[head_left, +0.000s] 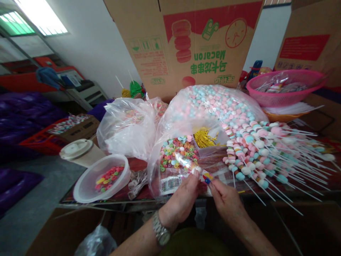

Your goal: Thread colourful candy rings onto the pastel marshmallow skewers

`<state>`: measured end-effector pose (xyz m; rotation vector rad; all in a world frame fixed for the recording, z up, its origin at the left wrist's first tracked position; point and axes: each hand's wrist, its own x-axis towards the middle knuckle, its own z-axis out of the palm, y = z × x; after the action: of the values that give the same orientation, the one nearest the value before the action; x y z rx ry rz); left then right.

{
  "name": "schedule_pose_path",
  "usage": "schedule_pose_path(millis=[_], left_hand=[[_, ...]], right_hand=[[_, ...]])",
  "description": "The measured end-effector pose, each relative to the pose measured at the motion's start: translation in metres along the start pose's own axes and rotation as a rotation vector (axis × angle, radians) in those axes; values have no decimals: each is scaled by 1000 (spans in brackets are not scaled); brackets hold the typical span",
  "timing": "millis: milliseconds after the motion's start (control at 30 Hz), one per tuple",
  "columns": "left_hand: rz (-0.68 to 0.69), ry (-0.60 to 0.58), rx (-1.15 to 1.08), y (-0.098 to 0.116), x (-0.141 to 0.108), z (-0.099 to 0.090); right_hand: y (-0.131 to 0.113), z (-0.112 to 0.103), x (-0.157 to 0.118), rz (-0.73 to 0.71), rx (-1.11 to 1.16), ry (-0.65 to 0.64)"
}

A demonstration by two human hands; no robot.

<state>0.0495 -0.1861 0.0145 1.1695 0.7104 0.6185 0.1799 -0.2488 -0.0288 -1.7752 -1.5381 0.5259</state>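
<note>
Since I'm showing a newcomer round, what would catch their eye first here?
A fan of pastel candy skewers spreads rightward across the table, below a huge clear bag of pink and blue candies. At front, the left hand and right hand meet at a small colourful item.

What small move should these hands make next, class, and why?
Probably the right hand should pick up one gold twist tie, because the left hand seems to pinch the clear plastic sleeve already, and the ties lie just beyond it, within easy reach.
</note>
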Motion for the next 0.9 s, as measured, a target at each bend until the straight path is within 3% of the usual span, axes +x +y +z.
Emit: schedule_pose_path(millis=[67, 200, 267, 367, 467, 567, 633, 733, 900], left_hand=[[72, -216, 510, 20, -15, -19], [529, 61, 1397, 47, -19, -51], [573, -67, 1554, 44, -10, -56], [401, -256, 1407, 21, 2, -53], [253, -156, 1114, 0, 6, -46], [171, 4, 777, -11, 9, -39], [128, 40, 620, -13, 10, -34], [64, -28, 494, -14, 13, -29], [-208, -259, 212, -9, 14, -35]], right_hand=[[7, -15, 2, -8, -16, -64], [4, -41, 7, -121, -61, -258], [-2, -47, 13, -209, -96, -296], [-6, -49, 24, -348, -217, -276], [-2, -45, 33, -374, -209, -162], [4, -33, 34, -133, 102, 53], [4, -20, 31, 66, 364, 6], [-2, 0, 24, 216, 580, -125], [-14, 12, 25, 277, 719, -22]])
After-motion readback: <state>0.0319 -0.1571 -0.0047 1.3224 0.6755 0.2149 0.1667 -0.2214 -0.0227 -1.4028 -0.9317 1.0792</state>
